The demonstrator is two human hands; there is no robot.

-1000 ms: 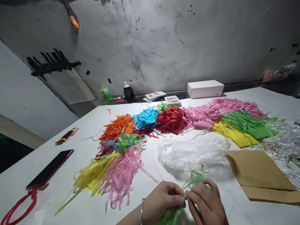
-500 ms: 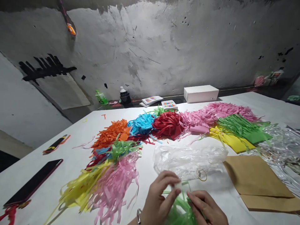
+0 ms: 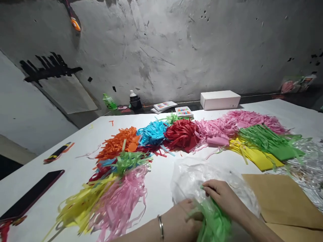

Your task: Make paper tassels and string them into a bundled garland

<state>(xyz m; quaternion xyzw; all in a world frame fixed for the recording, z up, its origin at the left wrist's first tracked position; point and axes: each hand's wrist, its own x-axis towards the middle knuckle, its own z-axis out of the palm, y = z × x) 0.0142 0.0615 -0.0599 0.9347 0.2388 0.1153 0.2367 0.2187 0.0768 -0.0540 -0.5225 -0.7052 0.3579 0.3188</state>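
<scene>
My right hand (image 3: 222,198) lies over a crumpled clear plastic bag (image 3: 189,176), its fingers curled on the top of a bright green paper fringe bundle (image 3: 214,223). The bundle hangs down under my right wrist to the bottom edge. My left hand (image 3: 188,215), with a metal bangle (image 3: 160,228) on the wrist, sits just left of the bundle at the bag's near edge. Its fingers are blurred and partly hidden by the green strips, and they seem closed on the plastic.
Fringed paper lies in piles on the white table (image 3: 75,174): pink and yellow (image 3: 113,198), orange (image 3: 118,143), blue (image 3: 152,131), red (image 3: 181,132), pink (image 3: 227,124), green on yellow (image 3: 264,143). There are brown envelopes (image 3: 282,201) on the right, a phone (image 3: 32,195) on the left and a white box (image 3: 220,99) at the back.
The plastic bag has been pulled nearer and has puffed up. My right hand has moved up over it with the green bundle. My left hand has dropped from the bag's edge to beside the bundle.
</scene>
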